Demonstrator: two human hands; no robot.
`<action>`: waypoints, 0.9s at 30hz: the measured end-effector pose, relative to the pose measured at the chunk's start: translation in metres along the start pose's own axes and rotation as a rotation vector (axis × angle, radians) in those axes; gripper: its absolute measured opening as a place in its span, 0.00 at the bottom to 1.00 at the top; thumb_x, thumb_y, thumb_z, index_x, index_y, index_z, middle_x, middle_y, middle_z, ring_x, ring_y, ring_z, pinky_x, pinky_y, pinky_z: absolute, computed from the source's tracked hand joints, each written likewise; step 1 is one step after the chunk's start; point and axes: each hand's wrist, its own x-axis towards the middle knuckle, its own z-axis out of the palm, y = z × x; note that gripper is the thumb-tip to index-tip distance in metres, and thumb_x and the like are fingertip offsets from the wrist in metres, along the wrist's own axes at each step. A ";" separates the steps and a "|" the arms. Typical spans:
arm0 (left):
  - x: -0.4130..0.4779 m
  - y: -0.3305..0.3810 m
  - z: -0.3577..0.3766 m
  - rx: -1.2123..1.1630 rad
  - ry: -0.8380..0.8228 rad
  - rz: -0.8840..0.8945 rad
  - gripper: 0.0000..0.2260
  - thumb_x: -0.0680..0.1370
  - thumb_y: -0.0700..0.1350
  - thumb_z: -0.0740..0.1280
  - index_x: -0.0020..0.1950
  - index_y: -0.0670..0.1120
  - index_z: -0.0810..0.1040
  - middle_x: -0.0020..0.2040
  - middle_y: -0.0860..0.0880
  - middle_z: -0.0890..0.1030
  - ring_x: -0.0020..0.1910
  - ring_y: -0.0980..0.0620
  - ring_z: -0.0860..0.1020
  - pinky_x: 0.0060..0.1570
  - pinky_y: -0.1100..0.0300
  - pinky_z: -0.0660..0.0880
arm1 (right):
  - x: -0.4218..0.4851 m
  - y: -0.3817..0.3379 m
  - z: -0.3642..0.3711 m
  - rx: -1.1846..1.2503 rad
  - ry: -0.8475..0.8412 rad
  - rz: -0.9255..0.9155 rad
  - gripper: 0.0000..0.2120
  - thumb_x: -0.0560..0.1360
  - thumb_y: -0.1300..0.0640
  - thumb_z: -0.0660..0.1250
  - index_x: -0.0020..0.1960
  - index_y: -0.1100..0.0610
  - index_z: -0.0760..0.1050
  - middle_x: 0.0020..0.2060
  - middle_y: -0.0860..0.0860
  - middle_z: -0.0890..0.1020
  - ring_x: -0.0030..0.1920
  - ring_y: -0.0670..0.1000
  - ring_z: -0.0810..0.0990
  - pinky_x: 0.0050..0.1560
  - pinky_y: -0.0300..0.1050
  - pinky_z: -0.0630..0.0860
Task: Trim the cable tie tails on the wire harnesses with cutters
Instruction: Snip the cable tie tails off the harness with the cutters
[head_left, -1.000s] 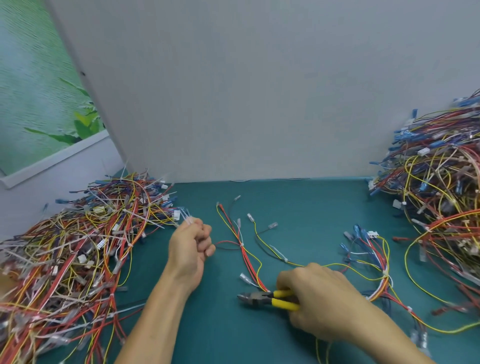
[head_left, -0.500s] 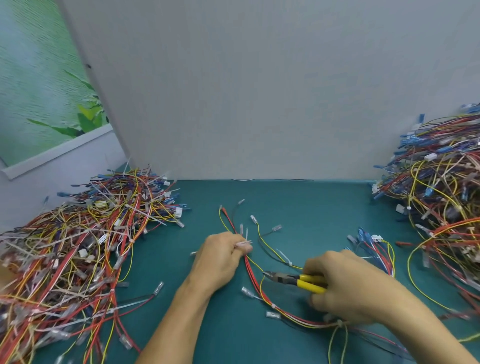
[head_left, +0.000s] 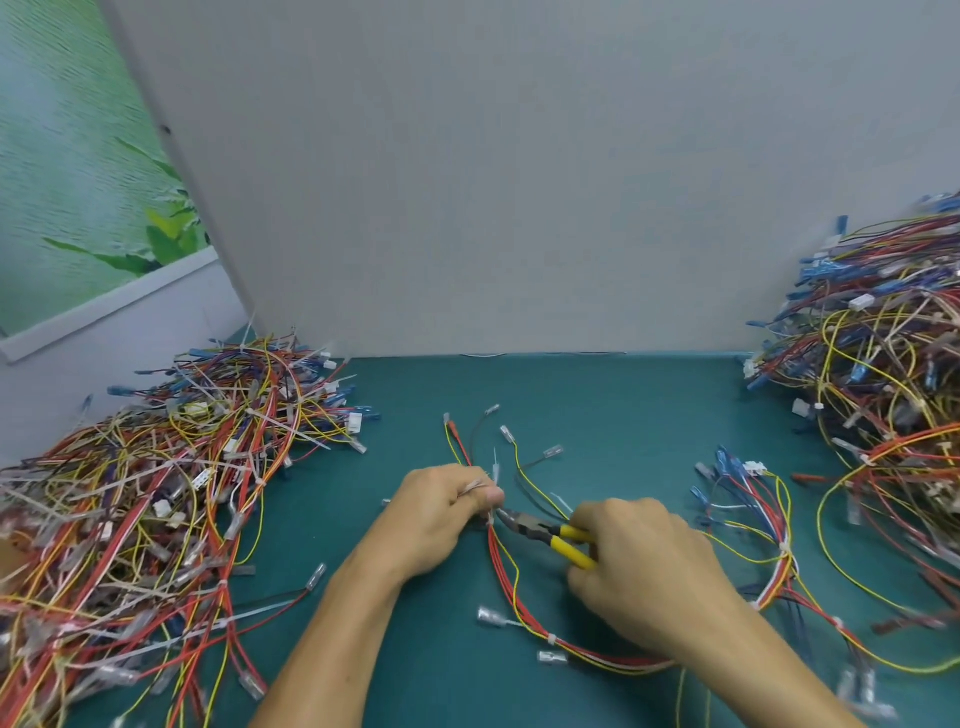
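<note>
A wire harness (head_left: 511, 582) of red and yellow wires lies across the middle of the teal table. My left hand (head_left: 441, 512) grips it near its upper end, pinching a few pale cable tie tails between thumb and fingers. A white cable tie tail (head_left: 496, 470) sticks up just beyond that hand. My right hand (head_left: 639, 561) grips the yellow-handled cutters (head_left: 550, 535). Their dark jaws point left and reach the harness right below my left thumb. Whether the jaws are around a tail is too small to tell.
A big tangle of harnesses (head_left: 140, 499) covers the left side of the table (head_left: 597, 405). Another heap (head_left: 883, 364) rises at the right, with a loose harness (head_left: 753, 499) in front of it. A grey partition (head_left: 493, 182) walls off the back.
My left hand came from the left heap's edge to the centre harness and took hold of it. My right hand moved the cutters up until the jaws met the harness by the left thumb.
</note>
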 end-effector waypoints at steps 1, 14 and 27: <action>0.000 0.000 -0.001 -0.004 -0.005 -0.003 0.10 0.79 0.47 0.65 0.39 0.46 0.80 0.36 0.50 0.80 0.36 0.57 0.74 0.41 0.65 0.69 | 0.001 -0.003 0.002 0.006 0.006 0.004 0.11 0.72 0.47 0.61 0.52 0.50 0.73 0.45 0.50 0.78 0.48 0.59 0.77 0.39 0.46 0.67; 0.000 0.003 -0.001 -0.016 0.007 -0.048 0.18 0.80 0.47 0.64 0.31 0.46 0.67 0.29 0.53 0.70 0.30 0.57 0.65 0.32 0.64 0.62 | 0.001 -0.013 0.012 -0.019 0.007 0.018 0.04 0.75 0.51 0.61 0.47 0.50 0.69 0.50 0.49 0.75 0.54 0.56 0.76 0.41 0.46 0.65; 0.001 0.003 -0.002 -0.040 0.001 -0.065 0.19 0.79 0.47 0.65 0.29 0.49 0.67 0.25 0.56 0.70 0.28 0.60 0.67 0.31 0.66 0.62 | -0.003 -0.028 0.013 -0.204 0.060 0.038 0.08 0.77 0.58 0.59 0.54 0.54 0.72 0.49 0.52 0.72 0.54 0.56 0.73 0.43 0.47 0.60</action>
